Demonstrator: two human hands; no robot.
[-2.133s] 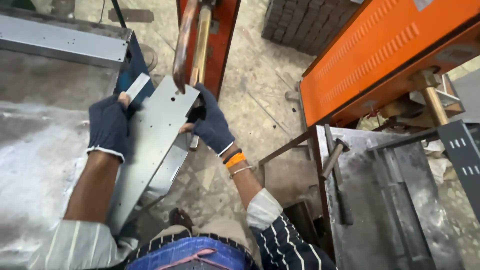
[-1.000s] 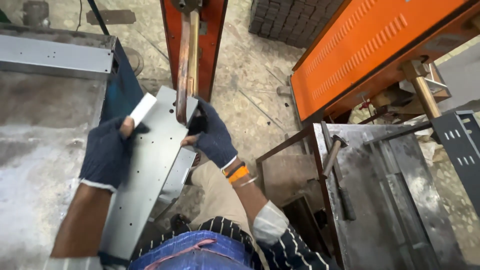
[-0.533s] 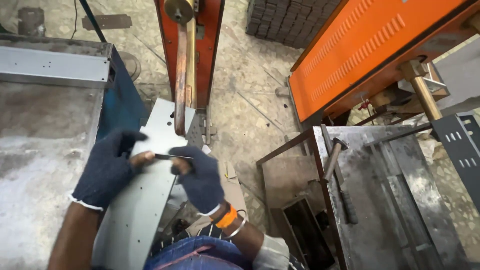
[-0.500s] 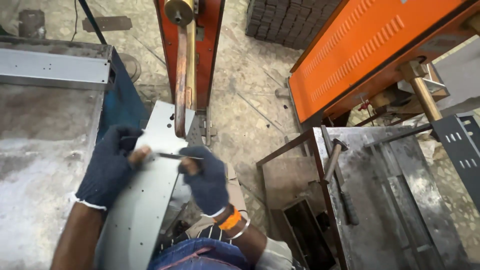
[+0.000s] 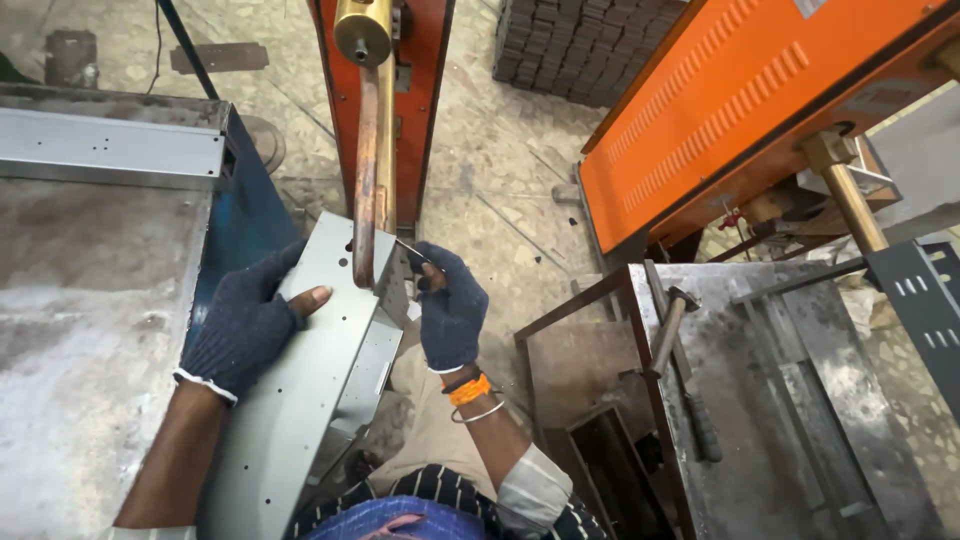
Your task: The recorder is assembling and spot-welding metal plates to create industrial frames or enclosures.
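A long grey sheet-metal panel [image 5: 300, 400] with small holes runs from the lower left up to the copper arm [image 5: 368, 170] of a red spot-welding machine [image 5: 420, 90]. My left hand [image 5: 245, 325], in a dark knit glove with one bare fingertip, grips the panel's left edge. In the same kind of glove, my right hand [image 5: 450, 305] pinches a small thin metal piece [image 5: 412, 252] against the panel's upper right edge, right beside the copper arm's tip.
A worn steel table [image 5: 80, 330] with a blue side lies at left, a grey metal channel [image 5: 110, 150] on its far edge. At right stand an orange machine housing [image 5: 740, 100] and a steel bench [image 5: 780, 400] bearing a hammer [image 5: 680, 370] and a perforated grey channel [image 5: 925, 310].
The panel's top end has slid up under the copper arm's tip. My right hand moved from the panel's middle to its upper right edge; my left hand shifted to the left edge.
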